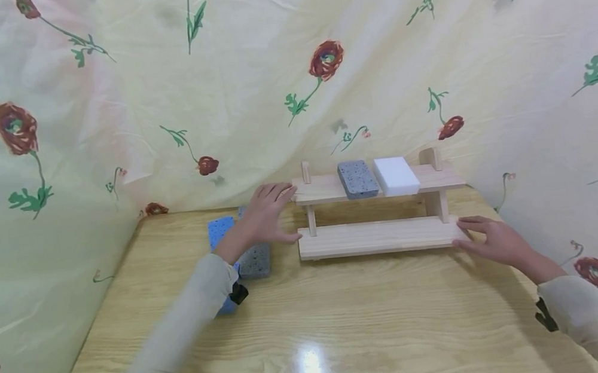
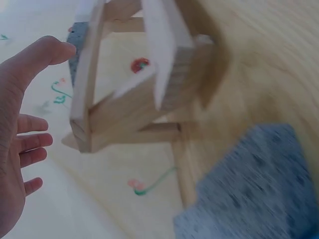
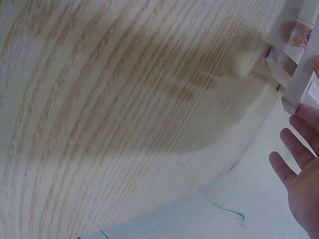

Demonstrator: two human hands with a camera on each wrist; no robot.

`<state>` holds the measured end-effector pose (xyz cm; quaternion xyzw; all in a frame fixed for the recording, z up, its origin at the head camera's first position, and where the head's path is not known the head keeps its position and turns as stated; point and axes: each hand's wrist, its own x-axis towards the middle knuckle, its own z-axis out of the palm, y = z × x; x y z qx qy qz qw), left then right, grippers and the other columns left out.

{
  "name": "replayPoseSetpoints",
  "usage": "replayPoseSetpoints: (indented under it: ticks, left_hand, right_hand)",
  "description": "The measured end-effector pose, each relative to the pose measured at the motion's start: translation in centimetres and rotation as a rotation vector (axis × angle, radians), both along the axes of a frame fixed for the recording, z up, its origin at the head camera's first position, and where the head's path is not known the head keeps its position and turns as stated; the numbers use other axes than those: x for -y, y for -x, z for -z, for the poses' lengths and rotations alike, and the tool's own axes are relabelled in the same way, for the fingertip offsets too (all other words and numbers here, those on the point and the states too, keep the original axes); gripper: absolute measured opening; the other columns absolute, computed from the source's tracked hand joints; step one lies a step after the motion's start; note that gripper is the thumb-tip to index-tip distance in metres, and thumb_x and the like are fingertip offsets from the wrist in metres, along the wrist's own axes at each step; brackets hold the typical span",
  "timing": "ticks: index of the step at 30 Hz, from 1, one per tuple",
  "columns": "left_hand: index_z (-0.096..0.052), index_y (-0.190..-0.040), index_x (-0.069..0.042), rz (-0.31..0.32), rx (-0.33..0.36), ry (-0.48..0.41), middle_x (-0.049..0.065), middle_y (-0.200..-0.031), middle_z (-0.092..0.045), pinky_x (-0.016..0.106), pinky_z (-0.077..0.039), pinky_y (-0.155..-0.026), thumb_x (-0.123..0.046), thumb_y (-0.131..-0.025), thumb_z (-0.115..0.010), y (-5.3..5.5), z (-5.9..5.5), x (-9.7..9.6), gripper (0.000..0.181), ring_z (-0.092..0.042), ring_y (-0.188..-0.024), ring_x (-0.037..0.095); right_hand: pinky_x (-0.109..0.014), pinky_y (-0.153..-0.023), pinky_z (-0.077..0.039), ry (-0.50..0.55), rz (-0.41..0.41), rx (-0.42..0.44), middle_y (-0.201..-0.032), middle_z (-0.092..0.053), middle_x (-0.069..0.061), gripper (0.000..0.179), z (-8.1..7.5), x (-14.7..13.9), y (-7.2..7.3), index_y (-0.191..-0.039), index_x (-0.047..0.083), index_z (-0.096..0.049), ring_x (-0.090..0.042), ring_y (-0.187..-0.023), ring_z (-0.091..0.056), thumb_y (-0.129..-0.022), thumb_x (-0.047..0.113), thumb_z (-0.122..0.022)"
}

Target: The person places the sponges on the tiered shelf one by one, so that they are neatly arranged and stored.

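Note:
A two-tier pale wooden shelf [image 1: 379,237] stands at the back of the table. On its upper board lie a grey speckled sponge [image 1: 358,179] and a white sponge block [image 1: 396,176], side by side. By the shelf's left end is my left hand [image 1: 265,217], thumb and fingers spread apart; the left wrist view shows this hand [image 2: 11,119] holding nothing. At the opposite end, my right hand [image 1: 496,244] touches the lower board's edge with extended fingertips. In the right wrist view, fingers of that hand [image 3: 306,194] reach the board's corner.
Left of the shelf, partly behind my left arm, lie a blue sponge [image 1: 220,229] and a dark grey sponge [image 1: 255,264]. More blue shows below the wrist. Flowered cloth [image 1: 246,83] hangs behind and beside the wood-grain table [image 1: 377,323].

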<state>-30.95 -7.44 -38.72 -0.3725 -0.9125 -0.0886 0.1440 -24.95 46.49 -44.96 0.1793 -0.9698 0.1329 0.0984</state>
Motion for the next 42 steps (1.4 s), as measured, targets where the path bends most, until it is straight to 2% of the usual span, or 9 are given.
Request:
replayPoseSetpoints:
  ticks: [7, 10, 21, 27, 35, 42]
  left_hand:
    - [-0.039, -0.156, -0.006, -0.036, 0.013, 0.044, 0.014, -0.156, -0.045, 0.053, -0.029, -0.121, -0.061, -0.077, -0.077, -1.2, 1.8, 2.8, 0.104, -0.041, -0.142, 0.033]
    - [-0.039, -0.156, -0.006, -0.048, 0.042, 0.057, 0.013, -0.156, -0.045, 0.054, -0.028, -0.122, -0.06, -0.077, -0.078, -1.6, 2.5, 4.0, 0.103, -0.04, -0.142, 0.033]
    - [-0.048, -0.15, -0.003, -0.063, 0.082, 0.094, 0.017, -0.148, -0.052, 0.06, -0.034, -0.117, -0.064, -0.076, -0.077, -2.3, 4.9, 8.0, 0.1, -0.045, -0.139, 0.04]
    - [-0.052, -0.147, -0.002, -0.078, 0.099, 0.143, 0.016, -0.147, -0.053, 0.059, -0.033, -0.117, -0.067, -0.075, -0.075, -2.4, 5.5, 9.1, 0.1, -0.047, -0.137, 0.039]
    - [-0.054, -0.146, -0.004, -0.095, 0.142, 0.206, 0.016, -0.15, -0.052, 0.061, -0.031, -0.118, -0.067, -0.074, -0.075, -2.9, 5.8, 9.6, 0.098, -0.045, -0.14, 0.042]
    - [-0.058, -0.142, -0.003, -0.106, 0.162, 0.206, 0.016, -0.146, -0.055, 0.062, -0.032, -0.118, -0.064, -0.071, -0.077, -2.6, 6.4, 10.0, 0.095, -0.045, -0.139, 0.042]
  right_hand:
    - [-0.064, -0.09, -0.05, -0.003, 0.015, 0.021, -0.131, -0.062, -0.033, 0.06, -0.1, 0.1, -0.1, -0.127, -0.01, -0.065, -0.054, -0.118, -0.059, -0.089, 0.034, -0.077]
    - [-0.064, -0.089, -0.05, -0.004, 0.011, 0.014, -0.13, -0.063, -0.033, 0.059, 0.0, 0.0, -0.1, -0.127, -0.011, -0.065, -0.054, -0.118, -0.06, -0.089, 0.033, -0.077]
    - [-0.064, -0.089, -0.051, 0.0, 0.014, 0.007, -0.13, -0.063, -0.033, 0.059, 0.1, -0.1, -0.2, -0.125, -0.011, -0.066, -0.054, -0.117, -0.06, -0.088, 0.032, -0.078]
    - [-0.064, -0.088, -0.051, 0.008, 0.011, 0.001, -0.129, -0.063, -0.034, 0.058, 0.0, -0.1, -0.3, -0.125, -0.011, -0.066, -0.055, -0.116, -0.06, -0.089, 0.032, -0.078]
    - [-0.064, -0.088, -0.051, -0.001, 0.009, -0.006, -0.128, -0.064, -0.034, 0.059, 0.2, -0.2, 0.0, -0.125, -0.011, -0.066, -0.055, -0.115, -0.06, -0.088, 0.033, -0.078]
    - [-0.064, -0.088, -0.051, -0.004, 0.006, 0.002, -0.129, -0.063, -0.034, 0.059, 0.1, -0.1, 0.2, -0.126, -0.011, -0.066, -0.055, -0.115, -0.061, -0.089, 0.034, -0.077]
